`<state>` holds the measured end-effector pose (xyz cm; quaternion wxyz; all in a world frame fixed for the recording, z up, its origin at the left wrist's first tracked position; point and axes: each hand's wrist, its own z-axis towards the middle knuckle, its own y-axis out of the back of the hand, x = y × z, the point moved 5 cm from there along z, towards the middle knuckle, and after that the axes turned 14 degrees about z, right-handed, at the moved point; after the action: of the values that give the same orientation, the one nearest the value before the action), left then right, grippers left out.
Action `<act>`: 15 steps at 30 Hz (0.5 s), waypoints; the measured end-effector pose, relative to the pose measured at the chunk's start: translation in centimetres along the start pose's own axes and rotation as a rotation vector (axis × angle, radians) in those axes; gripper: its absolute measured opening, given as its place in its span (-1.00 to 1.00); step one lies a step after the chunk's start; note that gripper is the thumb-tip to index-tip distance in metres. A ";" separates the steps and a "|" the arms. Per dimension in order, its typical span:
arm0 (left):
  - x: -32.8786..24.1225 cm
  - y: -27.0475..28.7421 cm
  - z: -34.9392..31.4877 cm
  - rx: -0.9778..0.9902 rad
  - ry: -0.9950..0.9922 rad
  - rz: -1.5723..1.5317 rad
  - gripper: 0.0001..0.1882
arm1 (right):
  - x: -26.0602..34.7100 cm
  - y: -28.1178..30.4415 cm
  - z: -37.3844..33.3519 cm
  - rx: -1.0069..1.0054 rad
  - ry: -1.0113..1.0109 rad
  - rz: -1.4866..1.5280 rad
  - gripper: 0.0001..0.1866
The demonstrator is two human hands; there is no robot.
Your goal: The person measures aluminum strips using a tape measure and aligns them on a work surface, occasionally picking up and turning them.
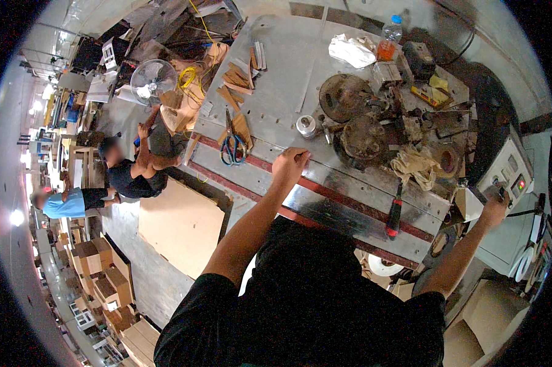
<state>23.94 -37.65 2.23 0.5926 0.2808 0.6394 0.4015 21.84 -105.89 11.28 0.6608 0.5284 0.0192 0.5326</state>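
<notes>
Observations, places taken from the canister [305, 126], which stands upright on the metal worktop [282, 67].

Left hand [290, 167]: just beside the canister, on its near side, by the red strip [334, 191]. Fingers curled, tips together; nothing visible in the grip. Whether the hand bears on the metal cannot be told. Its low position may simply steady the reaching body.

Right hand [495, 208]: well to the right of the canister, arm extended, at the face of the control box [507, 168]. Fingertips meet the face, but whether they are clamped on a knob or only pressing cannot be told. The box is tilted toward the person, presumably so its controls and lit button [521, 185] can be read and reached from the working side.

Scissors [230, 129]: left of the canister, blades pointing away from the person, handles nearer; probably laid so for easy pick-up. Wood slats [238, 79] lie farther left and back, likely pushed aside to leave room.

Tool [395, 211]: right of the canister and nearer the person, its red-and-black handle toward the person, which suits a quick grasp. Cloth [415, 166]: right of the canister, crumpled, apparently dropped there loosely. Bottle [389, 40]: behind and right of the canister, upright, perhaps kept back to avoid knocks.
</notes>
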 end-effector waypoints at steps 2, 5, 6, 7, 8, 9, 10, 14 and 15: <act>-0.2 -0.6 0.6 -0.020 0.009 0.046 -0.80 | 0.4 0.1 0.1 0.004 -0.061 -0.078 -0.55; -0.3 -1.2 1.1 -0.015 0.028 0.074 -0.78 | 0.1 0.0 0.0 -0.028 -0.038 -0.056 -0.56; -0.3 -1.3 1.2 -0.001 0.036 0.087 -0.78 | -0.1 0.0 -0.1 -0.039 -0.037 -0.052 -0.56; -0.3 -1.4 1.3 0.012 0.045 0.099 -0.78 | -0.3 0.1 -0.1 -0.051 -0.035 -0.047 -0.56; -0.1 -1.6 1.3 0.013 0.040 0.087 -0.78 | 0.7 0.3 -0.6 -0.053 -0.059 -0.066 -0.57; 0.1 -1.8 1.3 0.014 0.036 0.075 -0.78 | 1.2 0.4 -0.8 -0.054 -0.081 -0.084 -0.57; 0.3 -1.9 1.2 0.014 0.032 0.063 -0.78 | 1.1 0.1 -0.6 -0.057 -0.080 -0.082 -0.58; 0.0 -1.8 1.3 0.035 0.034 0.074 -0.78 | -1.4 -0.3 0.5 -0.025 -0.082 -0.101 -0.55; 0.1 -1.8 1.3 0.030 0.035 0.086 -0.78 | -1.9 -0.4 0.7 -0.002 -0.080 -0.109 -0.52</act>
<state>25.43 -38.27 0.67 0.5590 0.3097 0.6430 0.4220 21.72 -107.64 10.24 0.6895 0.5468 0.0211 0.4744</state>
